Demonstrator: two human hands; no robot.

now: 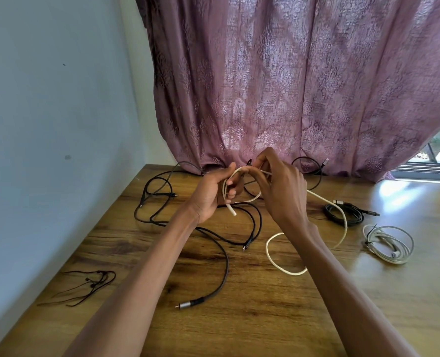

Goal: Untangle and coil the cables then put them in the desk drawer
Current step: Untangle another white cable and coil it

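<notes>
On the wooden desk [265, 318], a white cable [285, 271] is pinched by both hands [211, 194] [280, 186] so loops are kept neat.

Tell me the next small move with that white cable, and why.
Probably wrap another loop: the right hand should draw up more of the white braided cable and lay it onto the small coil in the left hand. Only one or two loops are formed, and a long slack length lies on the desk.
</notes>
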